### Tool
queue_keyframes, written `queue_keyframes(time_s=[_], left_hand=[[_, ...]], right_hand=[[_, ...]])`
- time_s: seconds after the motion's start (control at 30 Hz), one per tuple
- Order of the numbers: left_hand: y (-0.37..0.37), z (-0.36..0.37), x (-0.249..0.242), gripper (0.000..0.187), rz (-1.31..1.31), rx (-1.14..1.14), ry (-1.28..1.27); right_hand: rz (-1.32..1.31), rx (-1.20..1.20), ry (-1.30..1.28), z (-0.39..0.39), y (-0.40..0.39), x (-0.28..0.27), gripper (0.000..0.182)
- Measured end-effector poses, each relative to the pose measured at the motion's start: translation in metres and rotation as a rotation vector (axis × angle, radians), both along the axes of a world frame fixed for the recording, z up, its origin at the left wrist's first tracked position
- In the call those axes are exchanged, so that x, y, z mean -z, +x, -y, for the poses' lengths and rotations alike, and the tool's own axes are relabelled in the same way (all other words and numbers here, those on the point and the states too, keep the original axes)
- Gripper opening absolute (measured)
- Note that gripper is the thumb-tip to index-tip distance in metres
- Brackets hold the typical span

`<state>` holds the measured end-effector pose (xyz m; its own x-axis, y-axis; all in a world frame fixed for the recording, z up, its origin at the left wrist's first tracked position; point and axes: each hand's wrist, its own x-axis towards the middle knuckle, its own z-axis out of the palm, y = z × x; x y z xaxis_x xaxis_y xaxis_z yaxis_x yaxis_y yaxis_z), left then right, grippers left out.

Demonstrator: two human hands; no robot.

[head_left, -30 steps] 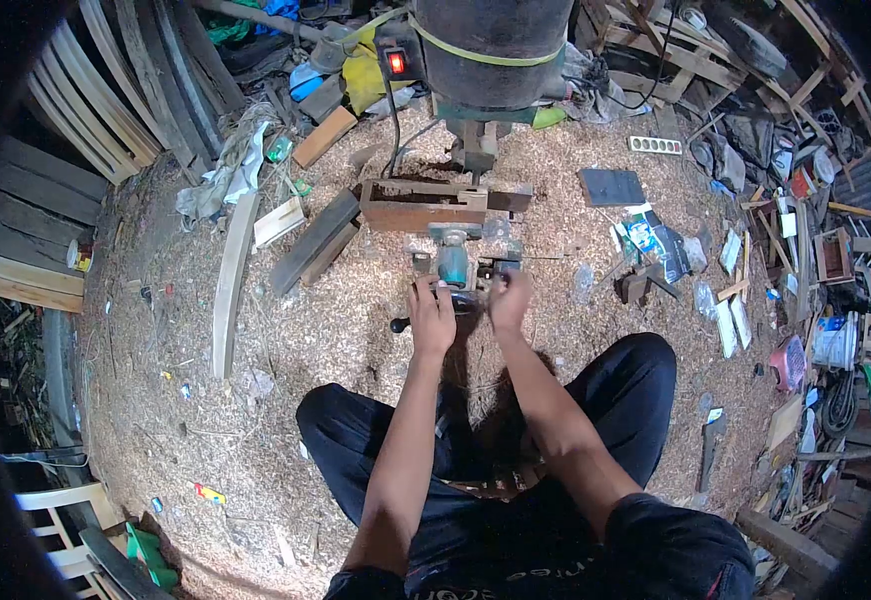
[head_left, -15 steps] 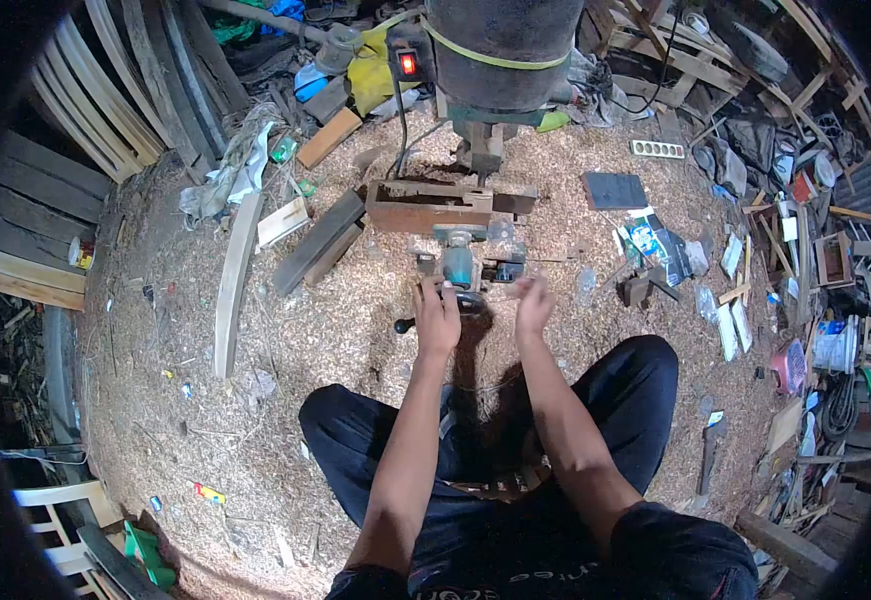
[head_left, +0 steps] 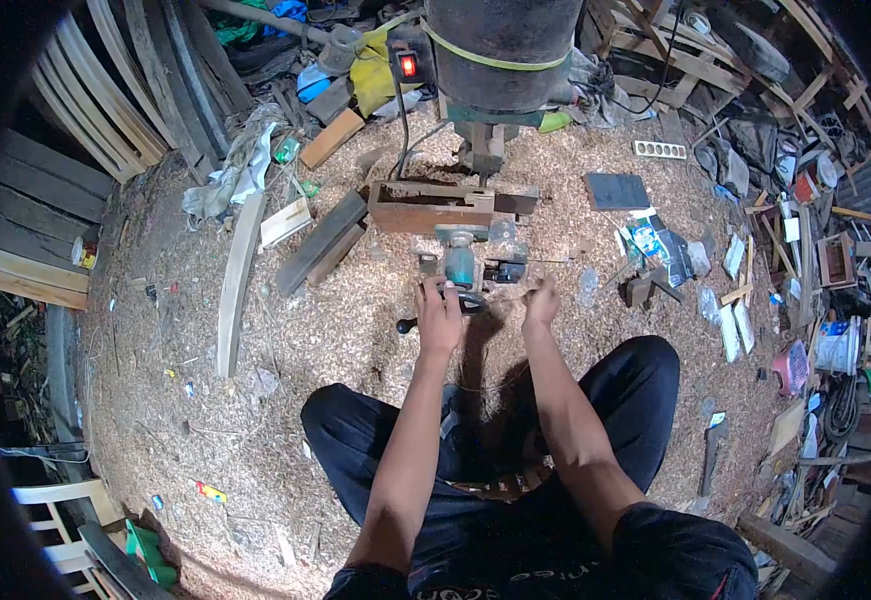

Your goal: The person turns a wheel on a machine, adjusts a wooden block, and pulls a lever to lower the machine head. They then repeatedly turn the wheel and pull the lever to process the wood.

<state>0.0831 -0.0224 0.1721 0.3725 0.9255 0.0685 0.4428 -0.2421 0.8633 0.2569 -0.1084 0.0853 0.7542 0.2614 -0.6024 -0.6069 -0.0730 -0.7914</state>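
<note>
In front of me stands a green machine with a dark cylindrical motor housing (head_left: 501, 60) above its vise. A wooden piece with a long slot (head_left: 431, 215) lies across it, under the metal tool head (head_left: 481, 150). My left hand (head_left: 440, 318) is on the near handwheel (head_left: 472, 303), its fingers curled over the rim. The wheel's black knob (head_left: 406, 326) juts out on the left. To the right, my right hand (head_left: 541, 302) is closed beside a dark fitting (head_left: 507, 271) on the machine. Whatever its fingers hold is too small to make out.
Wood shavings cover the ground. Dark timber (head_left: 324, 243) and a curved pale board (head_left: 240, 285) lie to the left. On the right are a dark flat block (head_left: 616, 191), a power strip (head_left: 660, 149) and scraps. A red switch (head_left: 408, 64) glows on the machine.
My right hand has shifted slightly to the right and down, and its fingers are drawn in more. The left hand stays on the handwheel.
</note>
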Motion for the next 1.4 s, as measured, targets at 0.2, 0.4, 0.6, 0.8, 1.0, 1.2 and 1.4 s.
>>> queue_keyframes(time_s=[0.2,0.4,0.6,0.8,1.0,1.2,1.4], left_hand=[[0.000,0.001,-0.005,0.031,0.014,0.014,-0.018],[0.001,0.000,0.000,0.032,0.001,0.011,-0.015],[0.002,0.001,-0.003,0.034,0.001,0.007,-0.013],[0.001,0.002,-0.002,0.035,-0.003,0.013,-0.036],[0.001,0.000,-0.006,0.034,-0.016,0.021,-0.031],[-0.001,0.000,-0.006,0.031,0.004,0.032,-0.012],[0.004,0.001,-0.001,0.030,0.017,0.008,-0.005]], right_hand=[[0.092,-0.011,0.024,-0.004,0.000,-0.001,0.072],[0.145,-0.086,0.049,-0.006,0.001,-0.002,0.063],[0.289,-0.100,-0.074,-0.005,0.007,0.021,0.055],[0.174,-0.192,-0.422,-0.007,-0.014,-0.023,0.073],[-0.095,-0.130,-0.003,-0.008,-0.018,-0.010,0.081],[-0.027,-0.098,0.158,-0.027,-0.011,0.018,0.074],[0.171,-0.064,-0.013,-0.014,-0.022,-0.001,0.064]])
